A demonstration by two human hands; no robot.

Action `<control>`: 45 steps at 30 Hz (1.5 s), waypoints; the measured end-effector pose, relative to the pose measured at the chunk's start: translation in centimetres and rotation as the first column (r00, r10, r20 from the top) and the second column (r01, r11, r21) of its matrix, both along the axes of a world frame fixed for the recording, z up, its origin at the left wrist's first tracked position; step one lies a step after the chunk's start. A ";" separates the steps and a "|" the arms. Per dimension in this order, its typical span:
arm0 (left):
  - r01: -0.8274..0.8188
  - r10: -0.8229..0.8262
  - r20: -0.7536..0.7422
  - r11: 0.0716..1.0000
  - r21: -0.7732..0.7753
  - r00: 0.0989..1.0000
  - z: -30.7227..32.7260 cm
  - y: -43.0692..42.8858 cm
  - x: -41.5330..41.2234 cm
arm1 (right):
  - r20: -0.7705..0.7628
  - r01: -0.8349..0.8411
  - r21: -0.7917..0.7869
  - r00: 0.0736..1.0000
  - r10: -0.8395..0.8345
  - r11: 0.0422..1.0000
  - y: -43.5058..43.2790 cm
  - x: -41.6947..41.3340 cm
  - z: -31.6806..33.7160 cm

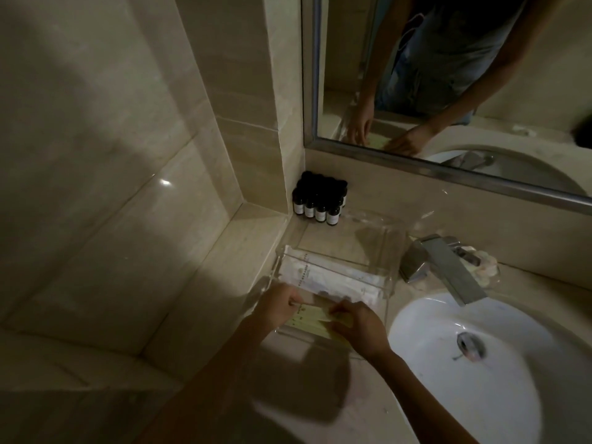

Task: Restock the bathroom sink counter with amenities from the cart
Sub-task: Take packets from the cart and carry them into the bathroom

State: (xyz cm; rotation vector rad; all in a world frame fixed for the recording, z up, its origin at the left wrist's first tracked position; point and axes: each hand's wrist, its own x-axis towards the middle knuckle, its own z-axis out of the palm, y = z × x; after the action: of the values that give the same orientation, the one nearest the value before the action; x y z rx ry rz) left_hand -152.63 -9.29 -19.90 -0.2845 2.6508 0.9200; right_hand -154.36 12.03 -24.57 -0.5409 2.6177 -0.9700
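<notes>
Restocking looks well under way but not finished. The clear tray (347,248) sits on the tabletop (320,398), and its near half is where the work is now. Both hands are down inside it with a small stack of yellow packets (309,322). The left hand (278,307) pinches the stack's left end between thumb and fingers. The right hand (358,328) has its fingers curled over the right end and grips it there. The stack lies low at the tray's front edge, apparently touching the floor of the tray or just above it; the dim light does not settle which.

Done, as far as can be seen:
- White packets (326,277) already lie in a row across the middle of the tray, just behind the yellow ones.
- A tight block of dark bottles (317,201) stands behind the tray, in the wall corner, labels facing forward. Their number cannot be counted surely.

Left, by my reading:
- The yellow stack is not yet released; it needs squaring against the tray's front wall and letting go.
- The rear part of the tray is bare, so more items may belong there.

To the right of the tray are the tap (448,267) and the sink (464,379); behind it hangs the mirror (448,75). The cart is not in view, so what stock remains on it cannot be told.
</notes>
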 end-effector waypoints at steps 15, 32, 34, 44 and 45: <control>-0.022 -0.008 -0.177 0.986 -0.165 0.984 -1.2 0.8 1.7 | -0.095 -0.025 -0.034 0.995 0.021 0.999 -1.3 1.9 0.3; 0.026 -0.055 -0.184 0.987 -0.158 0.981 -1.3 0.8 3.0 | -0.073 -0.152 -0.035 0.986 0.149 0.988 -1.0 2.4 0.9; 0.020 -0.049 -0.186 0.987 -0.157 0.981 -1.1 0.9 3.1 | -0.072 -0.143 -0.036 0.987 0.140 0.989 -1.0 2.4 1.0; -0.020 -0.006 -0.199 0.992 -0.127 0.980 -0.1 0.7 4.0 | -0.057 -0.088 -0.083 0.995 0.083 0.993 -0.8 2.2 2.2; -0.023 -0.002 -0.203 0.992 -0.123 0.979 0.0 0.7 4.0 | -0.058 -0.080 -0.088 0.996 0.075 0.993 -0.8 2.1 2.4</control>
State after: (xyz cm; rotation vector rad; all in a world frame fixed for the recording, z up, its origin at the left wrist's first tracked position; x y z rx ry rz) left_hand -148.62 -8.62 -19.90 -0.2450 2.9030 0.8279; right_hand -152.26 11.27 -22.21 -0.6950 2.5891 -1.0675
